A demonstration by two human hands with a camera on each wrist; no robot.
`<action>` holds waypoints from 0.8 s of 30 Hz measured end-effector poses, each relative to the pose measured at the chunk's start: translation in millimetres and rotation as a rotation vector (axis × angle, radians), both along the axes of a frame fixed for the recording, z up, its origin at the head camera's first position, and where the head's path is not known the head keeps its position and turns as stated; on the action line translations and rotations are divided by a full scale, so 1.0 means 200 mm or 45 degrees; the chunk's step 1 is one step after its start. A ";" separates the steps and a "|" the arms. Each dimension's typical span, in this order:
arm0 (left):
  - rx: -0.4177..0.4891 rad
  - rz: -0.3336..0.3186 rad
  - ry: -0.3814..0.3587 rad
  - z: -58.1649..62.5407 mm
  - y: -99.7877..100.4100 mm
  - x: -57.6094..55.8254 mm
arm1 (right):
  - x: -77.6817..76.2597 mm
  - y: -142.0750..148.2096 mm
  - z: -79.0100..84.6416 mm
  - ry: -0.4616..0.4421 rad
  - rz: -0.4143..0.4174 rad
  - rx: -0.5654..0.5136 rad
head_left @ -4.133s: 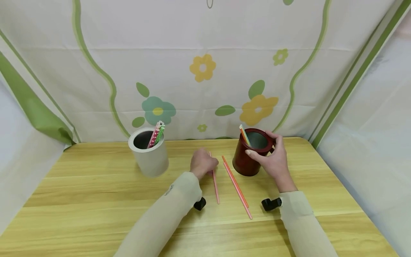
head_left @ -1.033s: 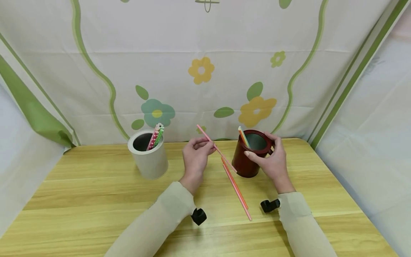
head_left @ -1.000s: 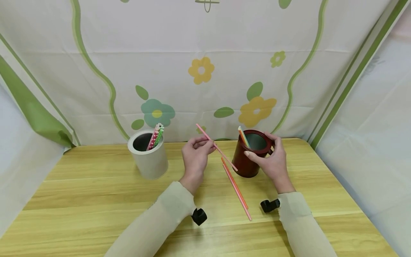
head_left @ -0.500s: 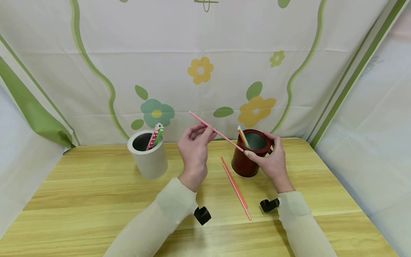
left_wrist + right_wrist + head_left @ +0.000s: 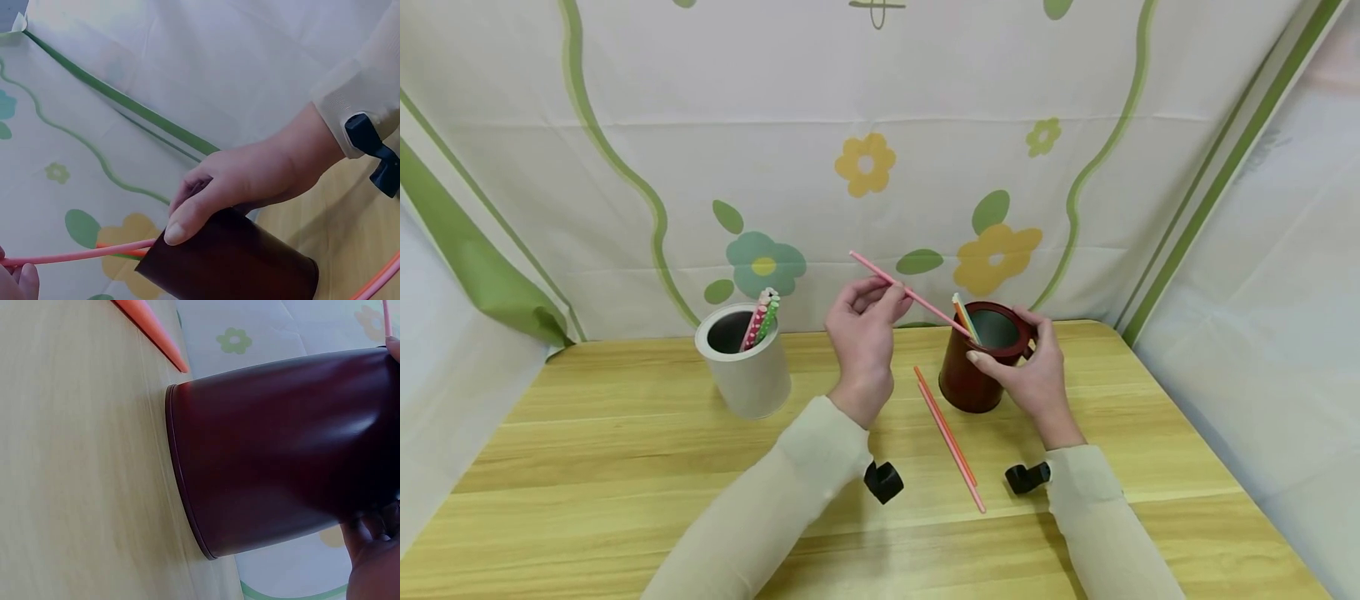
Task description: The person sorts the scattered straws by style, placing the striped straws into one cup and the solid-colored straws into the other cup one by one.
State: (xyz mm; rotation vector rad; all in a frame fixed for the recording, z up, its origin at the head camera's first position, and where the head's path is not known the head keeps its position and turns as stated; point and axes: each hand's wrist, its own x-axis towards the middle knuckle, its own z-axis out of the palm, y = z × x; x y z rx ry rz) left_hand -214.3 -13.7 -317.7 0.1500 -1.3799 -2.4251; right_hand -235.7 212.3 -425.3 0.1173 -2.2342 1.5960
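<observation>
A pink straw is pinched between the thumb and fingers of my left hand, raised above the table. It slants down to the right, its lower end right at the rim of a dark red mug. My right hand grips that mug near the top, thumb on the near side and fingers round by the handle. Several straws, orange and pale ones among them, lean inside the mug. In the left wrist view the held straw reaches the mug's rim beside the right thumb.
One orange straw and one pink straw lie side by side on the wooden table. At the left stands a white cup holding dotted red and green straws. A flowered curtain hangs behind.
My left hand has lifted the pink straw off the table, then raised it and brought its lower end across to the mug's rim. The right hand has kept its grip on the mug.
</observation>
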 end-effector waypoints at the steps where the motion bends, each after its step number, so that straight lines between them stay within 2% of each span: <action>1: 0.003 -0.013 -0.013 -0.01 0.00 -0.01 | 0.00 0.00 0.00 0.002 0.000 0.001; 8: 0.059 -0.155 -0.134 -0.04 0.01 -0.04 | 0.00 0.00 0.00 0.014 0.003 -0.009; 12: 0.042 -0.217 -0.182 -0.07 0.02 -0.05 | 0.00 0.00 -0.01 0.015 -0.001 -0.009; 24: -0.067 -0.258 -0.166 -0.12 0.10 -0.08 | 0.00 0.00 -0.01 -0.005 -0.012 0.002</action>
